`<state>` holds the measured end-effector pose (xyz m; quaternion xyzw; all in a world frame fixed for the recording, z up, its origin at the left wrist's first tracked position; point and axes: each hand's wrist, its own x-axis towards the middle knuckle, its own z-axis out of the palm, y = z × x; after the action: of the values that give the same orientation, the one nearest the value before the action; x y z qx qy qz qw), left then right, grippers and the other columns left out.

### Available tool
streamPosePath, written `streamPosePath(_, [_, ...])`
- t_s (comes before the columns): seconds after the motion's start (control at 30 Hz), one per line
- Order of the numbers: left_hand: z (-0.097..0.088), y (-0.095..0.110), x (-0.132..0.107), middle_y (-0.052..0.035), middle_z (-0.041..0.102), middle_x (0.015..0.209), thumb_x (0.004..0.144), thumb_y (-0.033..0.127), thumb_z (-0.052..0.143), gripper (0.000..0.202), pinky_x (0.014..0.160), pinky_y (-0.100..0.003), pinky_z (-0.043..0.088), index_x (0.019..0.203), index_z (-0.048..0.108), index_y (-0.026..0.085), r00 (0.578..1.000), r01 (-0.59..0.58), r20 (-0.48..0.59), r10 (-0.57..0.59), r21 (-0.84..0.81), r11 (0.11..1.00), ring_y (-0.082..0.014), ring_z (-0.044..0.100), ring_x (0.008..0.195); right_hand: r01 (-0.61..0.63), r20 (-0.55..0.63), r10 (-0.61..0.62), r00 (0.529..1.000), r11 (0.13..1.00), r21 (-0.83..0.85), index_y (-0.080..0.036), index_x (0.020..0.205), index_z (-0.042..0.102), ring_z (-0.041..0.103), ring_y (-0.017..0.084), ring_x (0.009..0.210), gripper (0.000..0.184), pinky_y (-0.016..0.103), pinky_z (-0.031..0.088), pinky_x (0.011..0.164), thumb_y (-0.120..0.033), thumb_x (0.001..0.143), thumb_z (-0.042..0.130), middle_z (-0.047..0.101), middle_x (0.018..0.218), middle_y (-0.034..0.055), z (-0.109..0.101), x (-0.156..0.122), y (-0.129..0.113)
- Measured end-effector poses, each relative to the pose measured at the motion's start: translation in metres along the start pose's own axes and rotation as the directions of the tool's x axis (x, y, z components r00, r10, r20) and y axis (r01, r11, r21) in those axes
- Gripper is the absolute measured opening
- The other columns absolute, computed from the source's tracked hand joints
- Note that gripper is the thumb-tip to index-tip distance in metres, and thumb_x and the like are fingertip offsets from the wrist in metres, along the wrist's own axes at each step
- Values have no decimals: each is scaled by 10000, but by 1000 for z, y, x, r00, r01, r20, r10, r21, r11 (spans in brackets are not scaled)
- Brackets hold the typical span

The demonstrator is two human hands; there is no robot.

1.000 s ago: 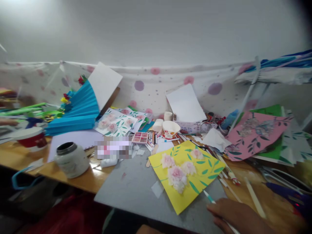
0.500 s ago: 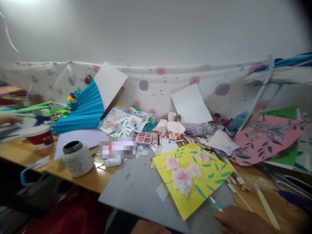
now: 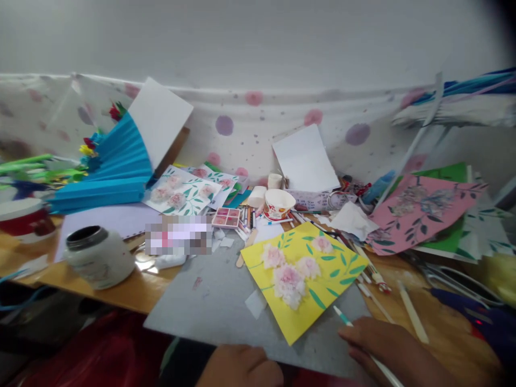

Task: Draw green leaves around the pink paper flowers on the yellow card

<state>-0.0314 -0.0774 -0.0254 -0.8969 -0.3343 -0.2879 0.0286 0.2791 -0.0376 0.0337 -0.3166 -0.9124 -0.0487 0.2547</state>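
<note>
My right hand (image 3: 387, 344) is closed around a slim white marker pen (image 3: 342, 316) with a teal band. The pen's front end lies just off the lower right edge of a yellow sheet (image 3: 278, 317). That sheet bears puffy pale pink tissue flowers (image 3: 291, 285) and green leaves, and rests on a grey board (image 3: 201, 306). At the board's near edge my left hand (image 3: 242, 368) rests with its fingers curled in. It is apart from the sheet, and nothing shows in it, though its palm side is hidden.
Left stand a jar (image 3: 99, 260), a red and white cup (image 3: 24, 223) and a blue pleated fan (image 3: 108, 166). Behind the board are a palette (image 3: 226, 217), a paper bowl (image 3: 279, 203) and pens. Scissors (image 3: 455, 282), a glue gun (image 3: 475, 317) and a pink flower sheet (image 3: 427, 212) lie right.
The view has turned right and slightly down, so things sit further left and higher. More of my left hand shows. The marker pen stays in my right hand beside the yellow sheet.
</note>
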Motion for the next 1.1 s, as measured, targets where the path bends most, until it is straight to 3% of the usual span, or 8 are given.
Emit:
streamPosePath(0.13, [-16,-4,21,9,571,618,991,201,262,330,417,-310,269,911,580,244,998,26,-53,-22,76,997,-182,510,452,-85,-34,88,995,992,89,-278,976,754,780,205,634,195,230,616,541,-227,937,570,819,804,24,1,-9,6])
streamPosePath(0.3, [-30,-13,45,15,644,724,797,77,521,243,478,-276,374,976,568,234,993,57,95,-71,148,987,-197,601,563,-241,-83,254,964,960,139,-310,1117,761,797,256,861,281,313,663,734,-211,919,589,823,1007,42,9,-19,16])
streamPosePath(0.43, [-21,-22,57,26,659,727,726,70,643,259,455,-279,373,914,573,234,989,6,142,-36,206,979,-202,597,546,-324,-73,329,942,944,65,-250,1128,763,769,293,989,327,397,650,827,-166,905,539,795,1112,93,27,-26,25])
streamPosePath(0.6, [-2,-30,59,39,613,654,653,79,730,272,414,-302,300,747,527,233,996,-45,89,25,236,971,-195,551,492,-367,37,365,930,925,95,-234,1167,751,757,295,1023,350,396,626,882,-153,879,568,778,1153,113,45,-27,27])
streamPosePath(0.9, [10,-14,52,45,578,656,719,142,732,245,428,-340,299,789,516,235,997,-68,-28,74,194,979,-182,494,492,-410,133,394,910,903,128,-152,1250,700,702,293,1145,349,426,557,995,-230,948,542,729,1248,165,44,-18,20])
streamPosePath(1.1, [14,-7,52,36,563,638,773,114,647,199,434,-315,287,766,488,234,997,-53,-45,63,192,980,-179,483,496,-400,81,392,916,908,123,-181,1251,694,688,290,1167,339,418,560,988,-240,938,578,715,1273,162,45,-17,19])
